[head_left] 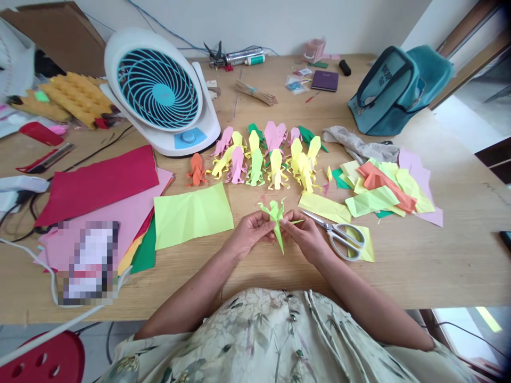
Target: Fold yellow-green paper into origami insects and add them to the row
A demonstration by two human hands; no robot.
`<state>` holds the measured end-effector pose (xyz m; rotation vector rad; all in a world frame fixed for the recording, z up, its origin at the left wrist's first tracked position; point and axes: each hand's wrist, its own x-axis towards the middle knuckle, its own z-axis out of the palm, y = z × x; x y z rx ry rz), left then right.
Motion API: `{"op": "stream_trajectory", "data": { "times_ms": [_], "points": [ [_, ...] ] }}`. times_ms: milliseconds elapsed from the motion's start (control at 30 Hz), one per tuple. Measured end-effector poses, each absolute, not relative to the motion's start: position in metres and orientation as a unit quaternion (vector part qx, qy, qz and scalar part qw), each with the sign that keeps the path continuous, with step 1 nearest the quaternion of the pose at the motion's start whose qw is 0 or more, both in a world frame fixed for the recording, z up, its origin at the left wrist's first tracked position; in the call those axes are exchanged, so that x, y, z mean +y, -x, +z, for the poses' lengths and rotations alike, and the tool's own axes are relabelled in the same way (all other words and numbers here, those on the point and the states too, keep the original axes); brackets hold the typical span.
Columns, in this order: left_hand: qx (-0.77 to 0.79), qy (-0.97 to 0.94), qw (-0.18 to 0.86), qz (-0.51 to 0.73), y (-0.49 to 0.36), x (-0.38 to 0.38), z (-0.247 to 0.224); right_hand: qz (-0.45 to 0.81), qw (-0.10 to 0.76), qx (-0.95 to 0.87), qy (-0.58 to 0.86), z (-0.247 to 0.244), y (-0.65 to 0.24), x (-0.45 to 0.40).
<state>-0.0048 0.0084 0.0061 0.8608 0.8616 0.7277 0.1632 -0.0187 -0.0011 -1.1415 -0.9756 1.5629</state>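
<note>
Between my two hands is a light green folded paper figure [276,214], its long point hanging down and thin curled ends at the top. My left hand [255,230] pinches its left side. On the other side my right hand [300,230] holds it between thumb and fingers. Rows of folded paper figures [255,166] in pink, yellow, green and orange stand just beyond. Scissors [344,240] with white handles lie right of my right hand, partly over a yellow paper piece [365,246]. A flat yellow-green sheet [194,214] lies to the left.
A white fan [162,90] stands at the back left. Red paper [99,181] and other coloured sheets lie left, with a blurred phone-like object [91,263] on them. Paper scraps [385,186], a grey cloth [357,142] and a teal bag [389,90] are at the right.
</note>
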Motion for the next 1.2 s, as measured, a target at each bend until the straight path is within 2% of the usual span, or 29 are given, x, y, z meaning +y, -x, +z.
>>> {"op": "stream_trajectory", "data": {
  "times_ms": [133,333,600,800,867,967,1033,1200],
  "points": [
    [0.401,-0.418,0.755,0.307,0.004,0.007,0.004,0.623,0.481,-0.399,0.471,0.001,-0.162,-0.02],
    [0.427,-0.477,0.692,0.334,0.002,0.006,0.002,0.62,0.47,-0.399,0.485,0.007,-0.161,-0.02],
    [0.439,-0.55,0.64,0.309,0.004,0.006,0.001,0.619,0.46,-0.43,0.47,0.002,-0.158,-0.016],
    [0.393,-0.564,0.631,0.36,0.001,0.0,0.007,0.612,0.509,-0.326,0.51,0.005,-0.158,-0.015],
    [0.403,-0.628,0.547,0.38,0.0,-0.002,0.006,0.62,0.516,-0.3,0.51,0.007,-0.159,-0.015],
    [0.401,-0.754,0.342,0.393,0.001,-0.005,0.004,0.641,0.516,-0.28,0.495,0.008,-0.159,-0.015],
    [0.379,-0.802,0.243,0.392,0.002,-0.006,0.003,0.656,0.511,-0.274,0.483,0.008,-0.158,-0.016],
    [0.344,-0.836,0.144,0.401,0.005,-0.006,0.003,0.683,0.504,-0.254,0.464,0.01,-0.153,-0.02]
  ]
}}
